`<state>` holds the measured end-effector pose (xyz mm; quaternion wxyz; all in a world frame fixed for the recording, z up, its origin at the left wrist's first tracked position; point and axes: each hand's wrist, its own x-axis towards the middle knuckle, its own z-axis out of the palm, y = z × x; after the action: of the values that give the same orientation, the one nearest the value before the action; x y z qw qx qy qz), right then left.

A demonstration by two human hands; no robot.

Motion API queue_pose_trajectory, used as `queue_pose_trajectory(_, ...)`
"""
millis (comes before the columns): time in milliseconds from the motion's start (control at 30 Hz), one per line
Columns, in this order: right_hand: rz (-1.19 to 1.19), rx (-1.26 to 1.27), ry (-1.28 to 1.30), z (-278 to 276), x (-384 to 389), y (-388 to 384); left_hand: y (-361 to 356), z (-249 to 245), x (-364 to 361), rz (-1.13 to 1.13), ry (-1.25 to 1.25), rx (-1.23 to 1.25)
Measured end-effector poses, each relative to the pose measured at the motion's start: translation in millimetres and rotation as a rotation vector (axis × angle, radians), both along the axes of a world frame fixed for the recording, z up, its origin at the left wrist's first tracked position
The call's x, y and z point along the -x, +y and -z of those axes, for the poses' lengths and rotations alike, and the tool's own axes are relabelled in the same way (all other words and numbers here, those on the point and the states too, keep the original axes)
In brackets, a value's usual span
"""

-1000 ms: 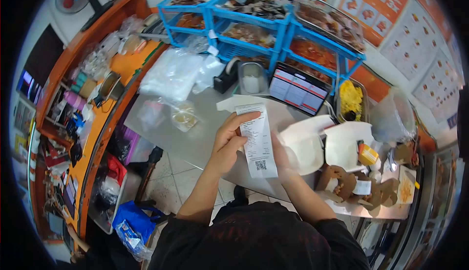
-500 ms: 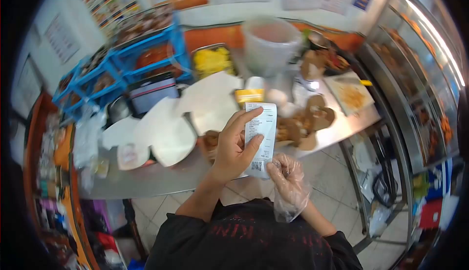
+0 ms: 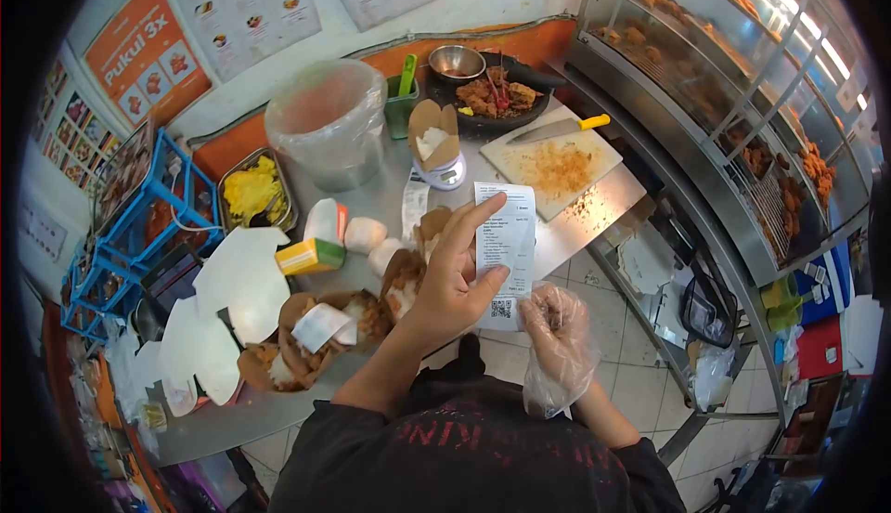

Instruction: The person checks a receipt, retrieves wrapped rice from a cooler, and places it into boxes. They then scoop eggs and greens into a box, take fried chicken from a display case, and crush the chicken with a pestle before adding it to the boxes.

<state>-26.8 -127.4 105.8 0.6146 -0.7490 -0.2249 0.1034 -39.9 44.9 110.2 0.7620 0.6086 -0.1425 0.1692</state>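
Note:
A long printed receipt (image 3: 512, 244) with a QR code at its foot is held up over the counter's front edge. My bare left hand (image 3: 450, 281) grips it from the left, thumb and fingers lying across the print. At its lower right corner, my right hand (image 3: 560, 335), in a clear plastic glove, has its fingers closed on the paper. Left of my left forearm, brown paper boxes (image 3: 278, 364) of food stand on the metal counter, a folded white slip (image 3: 318, 325) on top. Beyond the receipt, an open brown box with rice (image 3: 432, 142) sits on a small scale (image 3: 447, 175).
A yellow-handled knife (image 3: 549, 130) rests on a crumb-strewn cutting board (image 3: 506, 165). Behind are a dark bowl of fried food (image 3: 501, 100) and a plastic-lined bucket (image 3: 325, 123). White paper sheets (image 3: 237, 276) lie left; a glass food cabinet (image 3: 733, 95) stands right.
My view has turned to the right, so the cutting board and cabinet show more fully. Both hands still hold the receipt in nearly the same pose.

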Motion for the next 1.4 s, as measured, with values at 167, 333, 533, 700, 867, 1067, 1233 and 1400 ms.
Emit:
queue_pose_trajectory(167, 0.069, -0.177, 0.049, -5, -83, -3, 3, -2, -71, 0.041, 0.060, 0.123)
queue_pose_trajectory(333, 0.488, -0.084, -0.226, -7, -207, -66, 5, -4, -124, -0.047, 0.037, 0.054)
queue_pose_trajectory(533, 1.059, -0.324, -0.475, 17, -414, -301, -24, 11, -202, -0.229, 0.083, 0.033)
queue_pose_trajectory(700, 1.317, -0.059, -0.616, 5, -540, -384, -86, 21, -266, -0.332, 0.129, 0.126)
queue_pose_trajectory(867, 0.821, 0.127, -0.379, 10, -578, -424, -177, 19, -360, -0.401, 0.107, 0.170)
queue_pose_trajectory(1067, 0.743, 0.279, -0.547, -12, -555, -432, -244, 20, -432, -0.223, 0.103, 0.028)
queue_pose_trajectory(1233, 0.865, 0.375, -0.521, 0, -526, -475, -265, 19, -456, -0.188, 0.168, 0.041)
queue_pose_trajectory(1400, 1.289, -0.003, -1.160, -28, -504, -436, -260, 25, -463, -0.212, 0.147, 0.013)
